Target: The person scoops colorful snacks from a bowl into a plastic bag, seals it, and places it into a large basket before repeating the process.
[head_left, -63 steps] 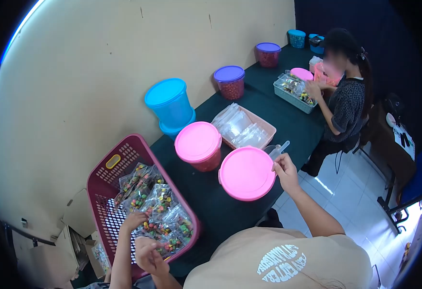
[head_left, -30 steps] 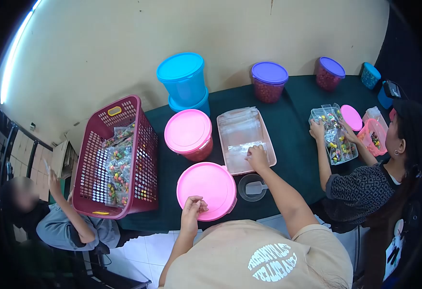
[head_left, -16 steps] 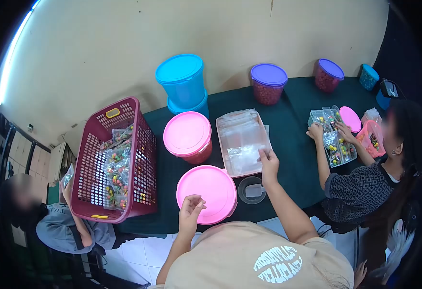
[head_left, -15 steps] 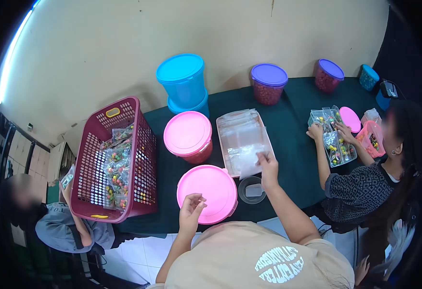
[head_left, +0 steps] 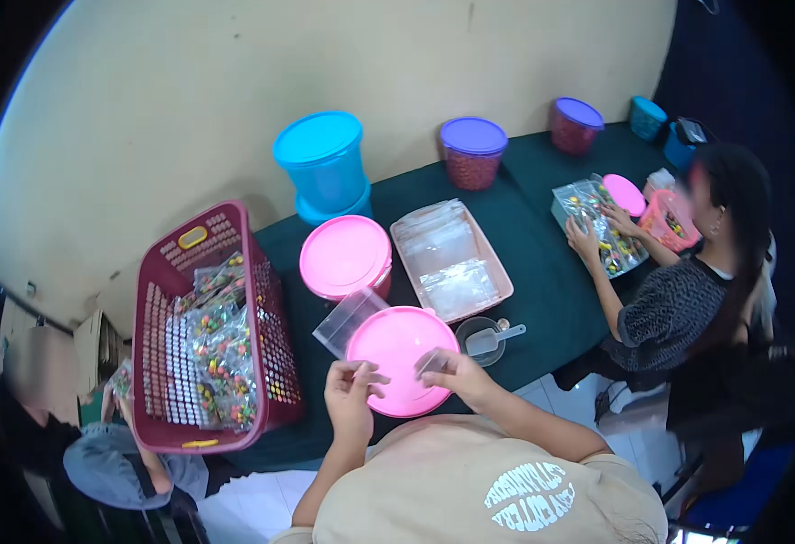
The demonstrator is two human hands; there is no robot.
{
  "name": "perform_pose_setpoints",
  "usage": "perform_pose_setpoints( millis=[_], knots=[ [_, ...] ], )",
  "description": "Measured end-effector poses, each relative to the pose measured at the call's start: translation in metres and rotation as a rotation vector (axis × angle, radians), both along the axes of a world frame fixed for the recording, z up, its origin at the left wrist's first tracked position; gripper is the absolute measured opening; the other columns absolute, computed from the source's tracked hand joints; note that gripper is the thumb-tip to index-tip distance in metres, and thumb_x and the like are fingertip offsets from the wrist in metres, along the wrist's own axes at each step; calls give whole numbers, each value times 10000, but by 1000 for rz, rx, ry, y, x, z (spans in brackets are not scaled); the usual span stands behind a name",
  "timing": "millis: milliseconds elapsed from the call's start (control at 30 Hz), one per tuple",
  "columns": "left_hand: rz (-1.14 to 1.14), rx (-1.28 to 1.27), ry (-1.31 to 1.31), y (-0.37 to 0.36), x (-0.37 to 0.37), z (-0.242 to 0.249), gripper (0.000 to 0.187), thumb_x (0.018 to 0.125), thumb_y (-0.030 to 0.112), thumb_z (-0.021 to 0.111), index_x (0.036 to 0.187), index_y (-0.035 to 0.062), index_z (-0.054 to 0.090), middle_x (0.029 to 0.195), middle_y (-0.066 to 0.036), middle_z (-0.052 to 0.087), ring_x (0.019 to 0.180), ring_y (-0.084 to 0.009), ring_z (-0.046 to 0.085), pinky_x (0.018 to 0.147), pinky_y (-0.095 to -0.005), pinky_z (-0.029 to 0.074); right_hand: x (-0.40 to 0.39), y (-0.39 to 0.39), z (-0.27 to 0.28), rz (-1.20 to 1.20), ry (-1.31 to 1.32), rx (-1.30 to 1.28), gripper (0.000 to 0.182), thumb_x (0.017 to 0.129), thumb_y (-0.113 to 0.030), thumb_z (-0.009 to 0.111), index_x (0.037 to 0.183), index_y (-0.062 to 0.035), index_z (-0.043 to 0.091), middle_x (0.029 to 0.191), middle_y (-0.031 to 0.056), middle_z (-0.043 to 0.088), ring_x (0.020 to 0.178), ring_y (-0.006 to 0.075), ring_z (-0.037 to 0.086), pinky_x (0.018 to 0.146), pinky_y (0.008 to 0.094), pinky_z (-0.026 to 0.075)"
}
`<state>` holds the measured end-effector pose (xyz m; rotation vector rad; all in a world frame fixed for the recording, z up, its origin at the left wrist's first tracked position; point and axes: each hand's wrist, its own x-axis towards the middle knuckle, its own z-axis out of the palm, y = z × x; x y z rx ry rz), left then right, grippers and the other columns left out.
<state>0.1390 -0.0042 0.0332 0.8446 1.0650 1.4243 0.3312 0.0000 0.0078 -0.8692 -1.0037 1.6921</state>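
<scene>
My left hand (head_left: pixel 352 395) is at the left edge of a pink lid (head_left: pixel 403 397) on the nearest bucket. Its fingers are curled towards the thumb, and I cannot tell what they hold. Over the right side of that lid, my right hand (head_left: pixel 456 374) pinches a see-through plastic bag (head_left: pixel 431 362), which barely shows against the pink. Another clear bag (head_left: pixel 350 321) shows beyond the lid's left edge, overlapping the second pink-lidded bucket (head_left: pixel 346 258). A pale tray (head_left: pixel 499 288) with stacked clear bags stands behind my right hand. Near it, a scoop (head_left: pixel 485 342) rests in a clear round bowl (head_left: pixel 495 359).
A maroon basket (head_left: pixel 273 363) on the left holds bags of colourful pieces. Blue stacked buckets (head_left: pixel 329 168) and a purple-lidded bucket (head_left: pixel 474 159) stand along the wall. A co-worker (head_left: pixel 678 299) on the right handles a box of filled bags; another person (head_left: pixel 116 467) sits at the left.
My right hand has left the bag tray and come over the pink lid, close to my left hand. A clear bag now shows beside the lid. The whole view has shifted slightly.
</scene>
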Motion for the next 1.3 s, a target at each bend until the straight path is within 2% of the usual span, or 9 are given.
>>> perform_pose_setpoints(
  millis=[133, 233, 300, 367, 500, 667, 833, 1033, 1300],
  knots=[
    [-157, -25, -109, -3, -27, -9, 151, 904, 73, 591, 984, 30, 471, 899, -112, 609, 704, -198, 653, 561, -233, 496, -19, -11, -4, 33, 32, -35, 207, 896, -192, 629, 1015, -21, 630, 917, 49, 654, 860, 121, 596, 807, 278, 477],
    [-167, -36, 51, -3, -45, -16, 394, 844, 105, 662, 1145, 55, 412, 1136, -138, 548, 935, -222, 606, 717, -306, 505, -31, -17, 7, -100, -32, -25, 174, 893, -166, 627, 977, -14, 638, 882, 52, 652, 826, 120, 597, 786, 275, 474],
    [185, 317, 617, -3, -53, -12, 704, 729, 218, 796, 1264, 74, 362, 1309, -137, 410, 1190, -257, 453, 911, -382, 422, -36, -21, 15, -170, -106, -9, 151, 888, -142, 629, 951, -6, 640, 854, 54, 647, 804, 119, 597, 767, 271, 472],
    [144, 474, 687, -4, -67, 1, 902, 623, 327, 857, 1323, 77, 346, 1385, -142, 314, 1281, -291, 333, 1018, -454, 307, -41, -28, 17, -136, -236, -38, 133, 884, -137, 637, 918, -8, 641, 812, 33, 634, 765, 96, 585, 712, 253, 472],
    [-662, 798, 1072, -4, -69, 37, 1040, 538, 474, 858, 1359, 90, 350, 1419, -172, 328, 1347, -378, 273, 1083, -603, 141, -70, -35, 8, -49, -169, 4, 209, 866, -188, 678, 753, -42, 580, 679, -20, 542, 646, 53, 509, 587, 235, 430],
    [-801, 760, 862, -2, -67, 22, 943, 595, 394, 848, 1346, 98, 359, 1364, -153, 392, 1284, -378, 355, 1059, -624, 197, -96, -40, 16, -187, -250, 61, 247, 875, -190, 665, 696, -53, 565, 634, -21, 521, 611, 63, 484, 559, 250, 398],
    [-608, 779, 1088, -3, -80, 12, 823, 640, 287, 828, 1307, 91, 389, 1269, -151, 435, 1166, -372, 433, 1008, -601, 290, -95, -44, 20, -186, -319, 50, 269, 895, -215, 639, 702, -50, 548, 655, -16, 523, 601, 67, 463, 564, 251, 399],
    [-549, 837, 1146, -1, -88, 11, 844, 607, 280, 825, 1309, 96, 393, 1247, -138, 444, 1194, -356, 407, 1027, -627, 224, -101, -48, 21, -113, -233, -139, 141, 927, -176, 574, 968, -41, 573, 867, 11, 594, 767, 71, 560, 669, 248, 486],
    [-707, 768, 1038, -5, -88, 10, 1006, 579, 403, 826, 1384, 142, 283, 1408, -183, 317, 1329, -393, 272, 1014, -710, 123, -102, -49, 16, -37, -279, -13, 132, 905, -134, 589, 926, -4, 602, 847, 23, 600, 793, 82, 546, 721, 264, 451]
  ],
)
